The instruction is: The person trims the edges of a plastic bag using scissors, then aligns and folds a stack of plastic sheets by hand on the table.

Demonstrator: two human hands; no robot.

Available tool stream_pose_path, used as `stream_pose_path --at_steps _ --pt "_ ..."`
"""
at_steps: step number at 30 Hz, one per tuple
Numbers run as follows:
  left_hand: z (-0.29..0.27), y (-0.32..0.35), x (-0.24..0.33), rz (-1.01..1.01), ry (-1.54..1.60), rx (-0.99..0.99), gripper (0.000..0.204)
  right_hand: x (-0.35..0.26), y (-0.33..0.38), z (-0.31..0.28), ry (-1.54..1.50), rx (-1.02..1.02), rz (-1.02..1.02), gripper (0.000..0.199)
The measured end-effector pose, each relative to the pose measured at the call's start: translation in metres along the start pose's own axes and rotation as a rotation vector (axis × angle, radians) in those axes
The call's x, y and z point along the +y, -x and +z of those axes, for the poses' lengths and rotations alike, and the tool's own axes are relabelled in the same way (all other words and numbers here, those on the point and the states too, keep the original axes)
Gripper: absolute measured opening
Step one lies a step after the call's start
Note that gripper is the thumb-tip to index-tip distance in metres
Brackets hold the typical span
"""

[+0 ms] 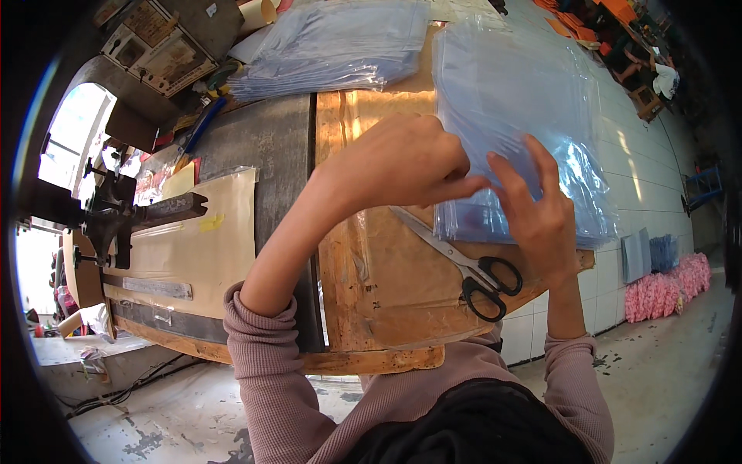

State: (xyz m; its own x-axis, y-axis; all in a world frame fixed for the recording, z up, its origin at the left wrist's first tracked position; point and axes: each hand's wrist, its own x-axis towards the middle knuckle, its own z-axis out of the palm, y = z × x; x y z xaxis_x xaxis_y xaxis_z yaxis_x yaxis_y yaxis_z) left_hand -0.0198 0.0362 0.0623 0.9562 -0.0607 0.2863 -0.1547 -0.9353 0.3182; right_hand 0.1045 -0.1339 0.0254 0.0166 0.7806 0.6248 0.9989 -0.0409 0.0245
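A stack of clear bluish plastic sleeves (514, 85) lies at the right of the wooden table, its surface shiny and creased. Over its left edge is my left hand (410, 162), fingers curled under and thumb side pointing right; whatever it may hold is hidden. My right hand (541, 209) hovers at the near part of the same stack, fingers bent and spread apart, nothing visible between them. The two hands nearly meet at the fingertips. Just below them, scissors (471, 267) with black handles rest on the table, blades partly under the sleeves' near edge.
A second stack of plastic sleeves (332, 50) sits at the far side. To the left, a dark metal clamp-like fixture (116, 213) stands by a brown sheet (209, 247) with a flat strip (151, 288) on it. Pink bundles (665, 288) lie on the floor at right.
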Motion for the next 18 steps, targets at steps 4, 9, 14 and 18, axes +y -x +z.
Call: stream_pose_path --at_steps 4,9,14,18 --pt "-0.004 0.001 0.012 -0.005 0.068 -0.240 0.037 0.005 -0.006 -0.004 -0.026 0.097 -0.073 0.049" --pt "0.022 0.001 0.018 0.069 -0.199 -0.156 0.037 0.007 -0.009 -0.012 -0.061 -0.013 0.060 0.044" --pt "0.016 0.002 0.020 0.047 -0.241 -0.163 0.032 0.007 -0.003 -0.012 -0.048 -0.093 0.064 0.040" --pt "0.020 -0.003 0.013 0.076 -0.353 0.022 0.018 0.002 -0.006 -0.018 -0.164 -0.134 0.093 0.030"
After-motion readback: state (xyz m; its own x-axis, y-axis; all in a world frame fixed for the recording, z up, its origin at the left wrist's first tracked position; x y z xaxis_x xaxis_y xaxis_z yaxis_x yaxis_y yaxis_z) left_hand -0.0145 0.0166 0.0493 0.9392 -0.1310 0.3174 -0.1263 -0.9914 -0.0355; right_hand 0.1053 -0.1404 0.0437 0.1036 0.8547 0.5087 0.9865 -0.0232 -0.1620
